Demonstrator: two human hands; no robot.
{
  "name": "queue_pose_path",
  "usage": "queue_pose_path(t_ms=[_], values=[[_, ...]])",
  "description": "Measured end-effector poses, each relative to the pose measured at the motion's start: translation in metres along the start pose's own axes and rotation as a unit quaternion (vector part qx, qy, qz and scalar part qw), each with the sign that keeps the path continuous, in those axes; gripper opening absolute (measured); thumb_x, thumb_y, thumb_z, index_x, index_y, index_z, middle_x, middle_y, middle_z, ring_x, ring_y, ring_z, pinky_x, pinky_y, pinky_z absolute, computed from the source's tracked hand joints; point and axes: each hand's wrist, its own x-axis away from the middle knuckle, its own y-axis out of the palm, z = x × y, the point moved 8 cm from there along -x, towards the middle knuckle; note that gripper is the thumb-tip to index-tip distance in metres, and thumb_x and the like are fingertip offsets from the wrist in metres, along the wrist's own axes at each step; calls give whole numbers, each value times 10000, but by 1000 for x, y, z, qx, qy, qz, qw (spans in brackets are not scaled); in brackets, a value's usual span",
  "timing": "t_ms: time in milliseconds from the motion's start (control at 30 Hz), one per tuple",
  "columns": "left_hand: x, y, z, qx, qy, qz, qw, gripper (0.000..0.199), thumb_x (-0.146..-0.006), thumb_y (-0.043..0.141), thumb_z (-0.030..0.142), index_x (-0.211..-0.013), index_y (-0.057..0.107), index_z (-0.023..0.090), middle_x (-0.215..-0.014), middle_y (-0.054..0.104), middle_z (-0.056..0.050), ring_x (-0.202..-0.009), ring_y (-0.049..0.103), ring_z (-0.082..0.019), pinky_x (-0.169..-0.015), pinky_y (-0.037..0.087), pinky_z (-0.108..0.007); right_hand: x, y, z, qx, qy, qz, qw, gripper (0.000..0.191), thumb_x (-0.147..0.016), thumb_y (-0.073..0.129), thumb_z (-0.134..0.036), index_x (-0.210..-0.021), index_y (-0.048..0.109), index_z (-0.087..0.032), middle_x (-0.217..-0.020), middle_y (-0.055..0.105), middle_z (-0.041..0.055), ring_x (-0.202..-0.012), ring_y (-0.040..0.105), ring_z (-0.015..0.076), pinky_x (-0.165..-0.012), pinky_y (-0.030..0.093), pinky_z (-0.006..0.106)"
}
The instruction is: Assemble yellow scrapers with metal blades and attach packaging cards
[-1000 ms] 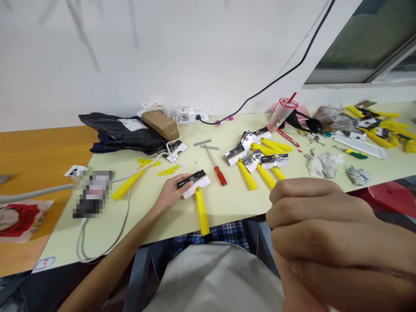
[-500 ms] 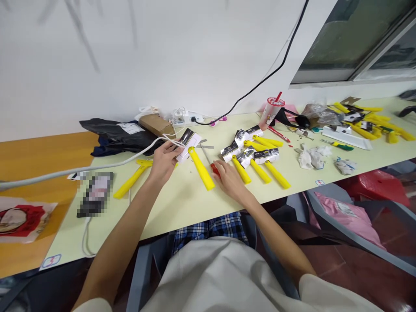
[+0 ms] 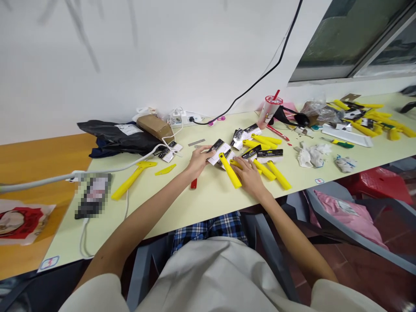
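My left hand (image 3: 199,161) pinches the carded head of a yellow-handled scraper (image 3: 231,172), its handle slanting down to the right. My right hand (image 3: 251,177) lies at the left side of a pile of carded scrapers (image 3: 278,175), its fingers curled on the yellow handle of one of them; part of that scraper is hidden behind the held one. A red tool handle (image 3: 194,183) shows on the table beside my left wrist. Further left are a scraper with no card (image 3: 131,181), a loose yellow blade cover (image 3: 165,170) and a black-and-white card (image 3: 169,151).
A white cable (image 3: 130,160) crosses the left side near a black plastic bag (image 3: 121,136) and a blurred-out object (image 3: 93,195). Behind the pile stands a drink cup (image 3: 270,112). Crumpled white gloves (image 3: 312,155), a green-yellow screwdriver (image 3: 339,144) and more scrapers (image 3: 373,119) lie to the right.
My left hand has carried its scraper right, to the pile. My right hand has left the red-handled tool and moved right onto a scraper there. The blade cover and card are uncovered.
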Motion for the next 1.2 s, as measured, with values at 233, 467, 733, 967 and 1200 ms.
queue_pose_path(t_ms=[233,467,733,967,1200], values=[[20,4,-36,-146,20,-36,988,485,-782,970,451,-1136,783,177,-1050,830,-108,-854,743,-225,-741,544,-324,5,-6,55,0,50,-3,999,646,-926,454,47,-1465,755,-142,-1698,589,149,-1579,538,368,-1235,534,561],[21,22,-34,-280,111,-74,951,244,-940,775,298,-1159,743,195,-1220,826,-124,-1136,766,-306,-1010,562,-418,8,-18,98,-78,41,130,988,568,-929,484,0,-1360,810,-175,-1615,668,129,-1467,632,365,-1251,513,604],[13,34,-30,-352,109,-83,926,212,-957,740,259,-1165,742,217,-1244,828,-129,-1188,768,-353,-1072,556,-464,5,-13,109,-84,49,138,986,487,-978,480,-46,-1266,846,-189,-1535,725,133,-1409,675,369,-1194,565,586],[25,-7,-15,-295,87,-76,948,227,-955,755,287,-1169,741,213,-1303,822,-126,-1270,761,-325,-1122,550,-442,12,-21,112,-108,75,168,977,440,-1027,494,-110,-1263,847,-226,-1503,745,120,-1372,696,374,-1174,573,619],[49,-50,0,-375,85,-35,922,305,-947,807,380,-1234,767,283,-1275,839,-90,-1249,770,-357,-1028,582,-431,26,-25,96,-52,32,120,991,545,-932,508,-1,-1331,798,-233,-1611,675,107,-1439,637,381,-1193,556,633]])
